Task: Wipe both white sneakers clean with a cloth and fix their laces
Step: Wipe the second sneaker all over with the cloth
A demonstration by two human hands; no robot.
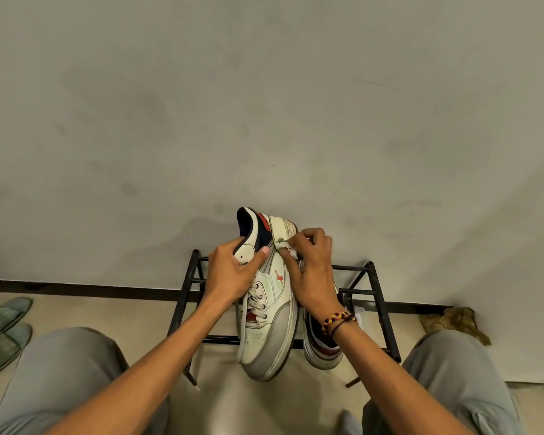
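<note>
One white sneaker (pixel 269 296) is held up above a black metal shoe rack (pixel 379 296), toe toward the person and heel toward the wall. It is gripped at the collar by the left hand (pixel 233 271), with the thumb laid across the side panel. A small crumpled white cloth (pixel 288 251) is pinched in the fingers of the right hand (pixel 311 268) and pressed against the upper side near the heel.

The grip is judged narrow: since only the collar is held, the shoe could be twisted or dropped onto the rack if the cloth is pushed hard. Dirt could also be smeared rather than lifted, as the cloth is small and already bunched. The loose lace end (pixel 190 376) hanging below could be snagged on the rack bars.

The upper looks like smooth, stitched leather with red and dark trim; the toe and sole edge are greyed with grime. The second sneaker (pixel 322 350) is left on the rack, partly hidden by the right wrist.
</note>
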